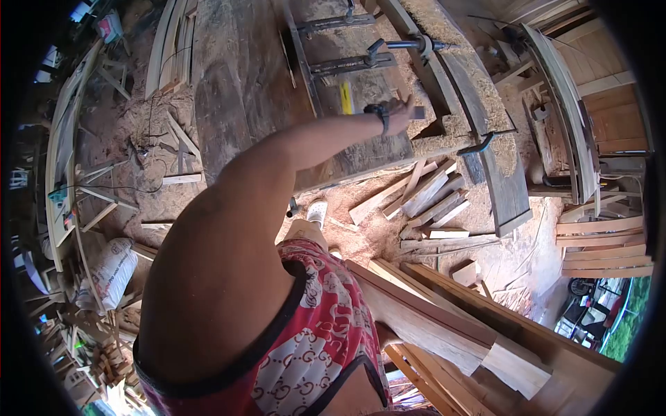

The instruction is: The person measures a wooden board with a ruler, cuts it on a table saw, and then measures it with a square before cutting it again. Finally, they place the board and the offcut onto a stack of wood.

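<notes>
A sawdust-strewn floor (355, 240) is spread around a wooden workbench (229, 90), whose far end is cut off by the upper edge; the outer margins are lost in a dark rounded border. The hands are held well apart; the left hand (397, 118) is stretched over the bench's right side, with its fingers at a small dark block (419, 112), though whether this is gripped or only touched cannot be told; a yellow strip (347, 98) lies to the left of the hand, and metal clamps (354, 64) are seen farther off. The right hand (386, 336) is mostly hidden by the red patterned top (312, 340); only a little skin is shown beside a long plank (423, 322) at near right, and its hold cannot be made out. At near left stands a white sack (113, 274), its contents hidden; at far left a pink-and-white bag (109, 28) is too small to be made out.
</notes>
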The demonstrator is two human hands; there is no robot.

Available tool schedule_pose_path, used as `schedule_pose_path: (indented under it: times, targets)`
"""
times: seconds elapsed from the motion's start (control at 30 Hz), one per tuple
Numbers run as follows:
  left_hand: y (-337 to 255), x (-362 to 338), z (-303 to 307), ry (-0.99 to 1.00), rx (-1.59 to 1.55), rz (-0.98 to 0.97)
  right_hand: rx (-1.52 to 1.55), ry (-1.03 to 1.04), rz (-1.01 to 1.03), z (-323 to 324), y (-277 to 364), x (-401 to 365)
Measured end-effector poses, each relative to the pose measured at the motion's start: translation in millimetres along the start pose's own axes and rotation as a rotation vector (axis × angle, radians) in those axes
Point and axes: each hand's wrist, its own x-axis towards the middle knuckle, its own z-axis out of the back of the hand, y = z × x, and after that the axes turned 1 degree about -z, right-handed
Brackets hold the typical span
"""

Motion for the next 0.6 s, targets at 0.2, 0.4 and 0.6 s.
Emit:
schedule_pose_path:
  times: [0.2, 0.4, 0.6]
  targets:
    - [2, 36, -10, -0.377, -0.487, 0.426, -0.042, 0.011, -0.015, -30, -9, 2]
    - [60, 65, -65, -0.421, -0.454, 0.863, -0.08, 0.016, -0.031, -45, -11, 4]
    - [12, -49, -62, -0.129, -0.259, 0.73, -0.098, 0.018, -0.06, -57, -15, 9]
